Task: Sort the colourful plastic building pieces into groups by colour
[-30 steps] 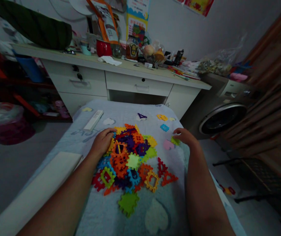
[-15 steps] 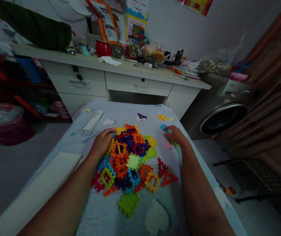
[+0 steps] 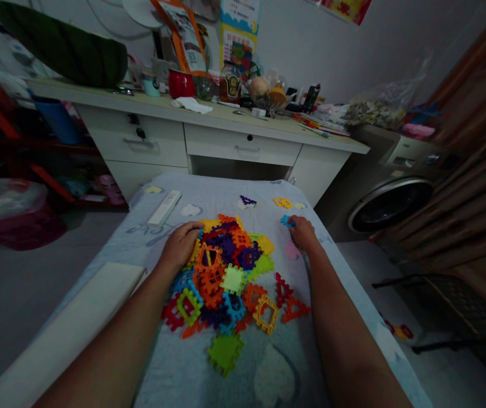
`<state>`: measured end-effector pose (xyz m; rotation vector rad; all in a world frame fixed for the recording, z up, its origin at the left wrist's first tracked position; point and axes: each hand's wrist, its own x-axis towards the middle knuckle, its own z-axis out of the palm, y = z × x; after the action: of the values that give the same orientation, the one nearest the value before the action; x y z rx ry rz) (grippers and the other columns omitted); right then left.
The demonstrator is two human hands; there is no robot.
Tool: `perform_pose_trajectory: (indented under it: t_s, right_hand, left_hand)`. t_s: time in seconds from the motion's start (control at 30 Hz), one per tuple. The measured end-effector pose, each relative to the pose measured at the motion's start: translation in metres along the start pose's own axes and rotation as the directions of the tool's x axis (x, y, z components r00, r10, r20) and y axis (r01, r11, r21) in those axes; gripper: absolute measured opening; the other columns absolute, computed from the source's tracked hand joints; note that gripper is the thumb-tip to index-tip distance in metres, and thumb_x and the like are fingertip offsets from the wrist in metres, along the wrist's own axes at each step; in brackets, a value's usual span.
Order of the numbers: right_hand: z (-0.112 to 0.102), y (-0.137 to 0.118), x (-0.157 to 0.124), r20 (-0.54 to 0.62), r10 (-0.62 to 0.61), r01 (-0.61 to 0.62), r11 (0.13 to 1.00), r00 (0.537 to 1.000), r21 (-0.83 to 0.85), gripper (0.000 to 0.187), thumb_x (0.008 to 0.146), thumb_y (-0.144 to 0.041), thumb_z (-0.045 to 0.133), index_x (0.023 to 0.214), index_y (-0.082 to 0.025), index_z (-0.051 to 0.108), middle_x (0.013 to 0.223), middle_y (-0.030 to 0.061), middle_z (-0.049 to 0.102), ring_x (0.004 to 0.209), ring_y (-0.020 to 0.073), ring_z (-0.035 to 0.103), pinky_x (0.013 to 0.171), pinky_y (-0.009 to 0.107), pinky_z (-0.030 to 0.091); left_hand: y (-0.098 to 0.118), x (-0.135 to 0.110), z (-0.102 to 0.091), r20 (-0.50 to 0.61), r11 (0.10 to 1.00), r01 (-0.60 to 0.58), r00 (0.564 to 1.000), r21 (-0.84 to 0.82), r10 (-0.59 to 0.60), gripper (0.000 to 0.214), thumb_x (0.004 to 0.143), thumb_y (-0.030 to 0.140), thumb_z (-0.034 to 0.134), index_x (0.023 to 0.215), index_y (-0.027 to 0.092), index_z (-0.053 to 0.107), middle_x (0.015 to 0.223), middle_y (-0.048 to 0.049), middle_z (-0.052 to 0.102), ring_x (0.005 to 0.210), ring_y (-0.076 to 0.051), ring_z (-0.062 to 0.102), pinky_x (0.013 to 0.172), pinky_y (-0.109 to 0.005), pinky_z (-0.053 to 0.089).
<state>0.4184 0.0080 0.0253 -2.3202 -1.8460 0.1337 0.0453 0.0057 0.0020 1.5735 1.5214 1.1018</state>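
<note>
A heap of coloured interlocking plastic tiles (image 3: 230, 272) lies on a light blue cloth-covered surface (image 3: 209, 192). My left hand (image 3: 180, 245) rests palm down on the heap's left edge, fingers curved over the tiles. My right hand (image 3: 302, 232) lies to the heap's right, its fingertips on a small blue tile (image 3: 286, 220), with a pink tile (image 3: 291, 251) just beneath it. Whether the right fingers grip the blue tile is not clear. Loose purple (image 3: 247, 200) and yellow (image 3: 282, 202) tiles lie farther back.
A white remote (image 3: 163, 208) lies at the cloth's back left. A white slab (image 3: 68, 328) runs along the left edge. Behind stands a cluttered white desk (image 3: 234, 139) with drawers, and a washing machine (image 3: 389, 201) on the right. Red triangular tiles (image 3: 289, 300) sit near my right forearm.
My right hand moved from the green tile at the right edge toward the back and left, onto the small blue tile. My left hand stayed on the heap.
</note>
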Motion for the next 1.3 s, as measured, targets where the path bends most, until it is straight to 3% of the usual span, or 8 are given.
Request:
perform_pose_trajectory:
  t_s: [0.4, 0.53, 0.63, 0.7, 0.9, 1.17, 1.23, 1.3]
  right_hand:
    - [-0.006, 0.028, 0.003, -0.144, 0.113, -0.106, 0.993, 0.983, 0.057, 0.036, 0.082, -0.019, 0.06, 0.118, -0.02, 0.057, 0.128, 0.0126, 0.058, 0.113, 0.0265, 0.055, 0.09, 0.035, 0.043]
    - [-0.023, 0.045, -0.001, 0.122, 0.099, -0.111, 0.989, 0.988, 0.095, 0.026, 0.078, -0.028, 0.069, 0.1, -0.017, 0.062, 0.103, 0.0088, 0.066, 0.089, 0.0195, 0.063, 0.075, 0.028, 0.047]
    - [-0.033, 0.046, -0.006, 0.319, 0.099, -0.141, 0.984, 0.943, 0.112, 0.036, 0.071, -0.037, 0.078, 0.096, -0.018, 0.061, 0.092, 0.0049, 0.066, 0.074, 0.0153, 0.062, 0.064, 0.025, 0.046]
    - [-0.037, 0.04, -0.008, 0.369, 0.103, -0.149, 0.984, 0.924, 0.098, 0.042, 0.067, -0.038, 0.08, 0.098, -0.018, 0.06, 0.092, 0.0045, 0.066, 0.071, 0.0141, 0.061, 0.062, 0.024, 0.046]
    - [-0.037, 0.019, -0.011, 0.315, -0.001, -0.007, 1.0, 0.949, 0.025, 0.039, 0.064, -0.025, 0.078, 0.1, -0.018, 0.063, 0.096, 0.0046, 0.064, 0.081, 0.0157, 0.061, 0.068, 0.025, 0.046]
    - [-0.045, 0.0, -0.016, 0.174, -0.057, 0.07, 0.995, 0.983, -0.074, 0.041, 0.067, -0.03, 0.077, 0.104, -0.02, 0.066, 0.109, 0.0088, 0.059, 0.098, 0.0219, 0.056, 0.082, 0.03, 0.043]
    - [-0.048, -0.014, -0.018, 0.214, -0.19, 0.187, 0.982, 0.958, 0.031, 0.032, 0.071, -0.031, 0.075, 0.099, -0.019, 0.065, 0.104, 0.0061, 0.06, 0.092, 0.0186, 0.057, 0.078, 0.026, 0.043]
    - [-0.048, -0.034, -0.022, 0.321, -0.327, 0.295, 0.945, 0.889, 0.143, 0.026, 0.073, -0.032, 0.074, 0.093, -0.019, 0.063, 0.094, 0.0024, 0.062, 0.082, 0.0153, 0.056, 0.071, 0.023, 0.041]
  left_hand:
    - [-0.001, 0.001, -0.001, 0.003, 1.0, 0.01, 1.0, 0.017, -0.01, 0.04, 0.071, 0.037, 0.047, 0.098, 0.02, 0.071, 0.113, -0.0053, 0.072, 0.107, -0.026, 0.063, 0.105, -0.038, 0.042]
    - [-0.001, 0.001, 0.0, 0.004, 1.0, 0.005, 1.0, 0.014, -0.005, 0.04, 0.07, 0.038, 0.047, 0.097, 0.02, 0.071, 0.113, -0.0054, 0.071, 0.108, -0.026, 0.062, 0.105, -0.038, 0.042]
    - [-0.001, 0.001, 0.0, 0.002, 1.0, 0.0, 1.0, 0.003, -0.001, 0.041, 0.07, 0.038, 0.047, 0.097, 0.02, 0.07, 0.112, -0.0053, 0.072, 0.107, -0.026, 0.062, 0.104, -0.038, 0.042]
    - [-0.002, 0.002, 0.001, 0.003, 1.0, -0.005, 1.0, -0.001, 0.005, 0.041, 0.07, 0.038, 0.046, 0.097, 0.02, 0.07, 0.112, -0.0051, 0.072, 0.107, -0.026, 0.062, 0.105, -0.038, 0.042]
    - [-0.001, 0.001, 0.0, 0.002, 1.0, -0.004, 1.0, 0.015, 0.004, 0.041, 0.071, 0.038, 0.046, 0.099, 0.02, 0.071, 0.112, -0.0051, 0.072, 0.107, -0.026, 0.062, 0.105, -0.038, 0.042]
    - [0.003, -0.001, -0.001, 0.004, 0.999, -0.012, 1.0, 0.037, 0.012, 0.041, 0.073, 0.037, 0.046, 0.1, 0.019, 0.071, 0.112, -0.0054, 0.072, 0.108, -0.025, 0.063, 0.103, -0.036, 0.043]
    - [0.002, -0.001, -0.001, 0.004, 0.999, -0.019, 1.0, 0.032, 0.019, 0.043, 0.073, 0.037, 0.046, 0.1, 0.018, 0.071, 0.112, -0.0057, 0.072, 0.107, -0.025, 0.063, 0.103, -0.036, 0.043]
    - [0.0, 0.0, 0.0, 0.004, 1.0, -0.016, 1.0, 0.026, 0.016, 0.043, 0.072, 0.038, 0.046, 0.101, 0.018, 0.071, 0.112, -0.0057, 0.072, 0.107, -0.025, 0.063, 0.103, -0.036, 0.043]
